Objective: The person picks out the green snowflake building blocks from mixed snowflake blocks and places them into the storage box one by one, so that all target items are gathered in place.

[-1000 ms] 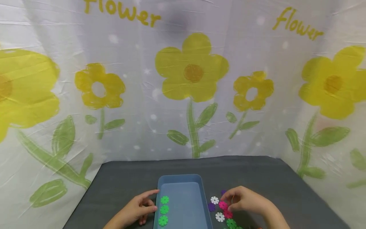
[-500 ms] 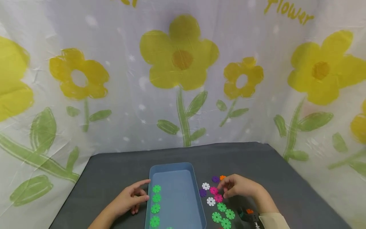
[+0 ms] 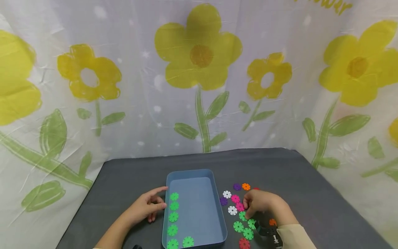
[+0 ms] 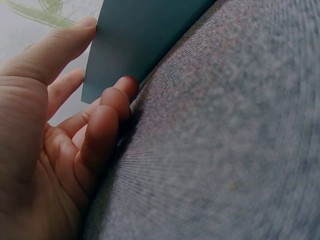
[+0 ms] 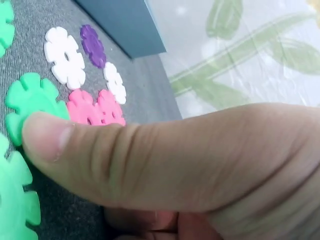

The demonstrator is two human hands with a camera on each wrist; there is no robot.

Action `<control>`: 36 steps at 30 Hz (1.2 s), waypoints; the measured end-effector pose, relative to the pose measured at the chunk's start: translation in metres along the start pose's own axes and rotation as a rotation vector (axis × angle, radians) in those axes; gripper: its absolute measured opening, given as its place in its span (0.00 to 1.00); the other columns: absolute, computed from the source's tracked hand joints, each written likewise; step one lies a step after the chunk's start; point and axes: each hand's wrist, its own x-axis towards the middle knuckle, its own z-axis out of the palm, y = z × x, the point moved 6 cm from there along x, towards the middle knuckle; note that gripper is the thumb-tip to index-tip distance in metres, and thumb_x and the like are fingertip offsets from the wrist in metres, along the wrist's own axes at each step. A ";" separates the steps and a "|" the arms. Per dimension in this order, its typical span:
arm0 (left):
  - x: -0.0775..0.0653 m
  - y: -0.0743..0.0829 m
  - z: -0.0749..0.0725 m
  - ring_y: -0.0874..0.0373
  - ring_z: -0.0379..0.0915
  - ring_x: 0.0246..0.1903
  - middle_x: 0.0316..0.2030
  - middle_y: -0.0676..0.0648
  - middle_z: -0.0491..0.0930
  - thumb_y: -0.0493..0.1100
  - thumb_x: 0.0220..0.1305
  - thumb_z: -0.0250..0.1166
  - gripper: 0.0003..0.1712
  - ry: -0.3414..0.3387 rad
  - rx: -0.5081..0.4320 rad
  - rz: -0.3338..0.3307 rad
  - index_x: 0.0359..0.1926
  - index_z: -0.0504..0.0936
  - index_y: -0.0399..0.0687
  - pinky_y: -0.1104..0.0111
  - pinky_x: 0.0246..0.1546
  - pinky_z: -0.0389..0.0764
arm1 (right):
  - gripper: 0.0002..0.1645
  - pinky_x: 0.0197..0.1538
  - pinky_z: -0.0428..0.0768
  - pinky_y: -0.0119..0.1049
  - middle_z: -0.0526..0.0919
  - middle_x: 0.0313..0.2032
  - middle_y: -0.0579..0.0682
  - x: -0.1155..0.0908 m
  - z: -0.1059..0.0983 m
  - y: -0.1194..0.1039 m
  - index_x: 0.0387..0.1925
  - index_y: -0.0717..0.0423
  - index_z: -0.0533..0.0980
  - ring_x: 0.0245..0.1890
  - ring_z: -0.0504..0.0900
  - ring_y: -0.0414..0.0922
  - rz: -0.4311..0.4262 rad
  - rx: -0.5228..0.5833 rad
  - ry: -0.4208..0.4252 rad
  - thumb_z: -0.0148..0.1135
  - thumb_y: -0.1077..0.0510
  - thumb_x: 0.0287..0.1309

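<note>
My left hand (image 3: 147, 206) is at the left side of the blue tray (image 3: 199, 204), index fingertip and thumb against its rim. In the left wrist view the other fingers curl loosely by the tray wall (image 4: 117, 52). Over the loose flower-shaped plastic discs, to the right of the tray, is my right hand (image 3: 265, 203). Its thumb (image 5: 55, 137) overlaps a green disc (image 5: 35, 92) in the right wrist view; a gap shows between thumb and index finger in the head view. Several green discs (image 3: 174, 217) line the tray's left side, with another (image 3: 188, 241) at its near end.
Beside the tray lie white (image 3: 232, 210), pink (image 3: 235, 199), purple (image 3: 237, 186) and orange discs (image 3: 246, 186). Nearer are several green discs (image 3: 248, 233) and a red one (image 3: 244, 243). A flower-printed curtain (image 3: 140, 103) hangs behind the dark table (image 3: 136, 173).
My right hand has moved from the pink discs toward me, to a green disc. My left hand stays at the tray's edge. The head view has tilted down.
</note>
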 end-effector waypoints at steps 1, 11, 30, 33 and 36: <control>0.000 0.000 0.000 0.59 0.73 0.17 0.43 0.38 0.84 0.43 0.74 0.65 0.40 0.002 0.004 -0.002 0.79 0.57 0.41 0.63 0.17 0.80 | 0.15 0.22 0.61 0.35 0.71 0.21 0.45 0.000 -0.001 0.000 0.28 0.61 0.77 0.19 0.62 0.41 0.005 -0.004 0.006 0.80 0.65 0.48; 0.001 0.001 -0.005 0.59 0.73 0.17 0.42 0.40 0.84 0.42 0.74 0.65 0.41 0.024 0.006 0.002 0.80 0.56 0.40 0.64 0.17 0.79 | 0.13 0.26 0.66 0.36 0.73 0.22 0.45 0.007 -0.002 -0.005 0.31 0.59 0.78 0.20 0.65 0.41 -0.035 -0.051 0.049 0.79 0.62 0.52; -0.003 0.006 -0.001 0.59 0.71 0.17 0.41 0.41 0.84 0.44 0.73 0.67 0.42 0.020 -0.039 -0.026 0.79 0.57 0.39 0.67 0.17 0.78 | 0.18 0.29 0.66 0.42 0.73 0.25 0.46 0.000 0.004 -0.024 0.33 0.50 0.76 0.26 0.68 0.44 0.027 -0.354 0.210 0.72 0.63 0.36; -0.002 0.004 -0.001 0.60 0.71 0.16 0.41 0.42 0.84 0.43 0.73 0.66 0.42 0.017 -0.045 -0.024 0.79 0.56 0.39 0.67 0.17 0.78 | 0.18 0.29 0.62 0.41 0.70 0.25 0.47 -0.004 0.000 -0.029 0.35 0.52 0.75 0.24 0.64 0.44 -0.006 -0.300 0.199 0.68 0.65 0.37; -0.003 0.002 -0.002 0.60 0.72 0.16 0.41 0.42 0.84 0.44 0.73 0.66 0.42 0.013 -0.044 -0.018 0.80 0.56 0.39 0.67 0.17 0.78 | 0.17 0.28 0.61 0.40 0.67 0.24 0.46 -0.007 -0.004 -0.037 0.35 0.55 0.74 0.23 0.62 0.44 -0.062 -0.243 0.198 0.67 0.65 0.38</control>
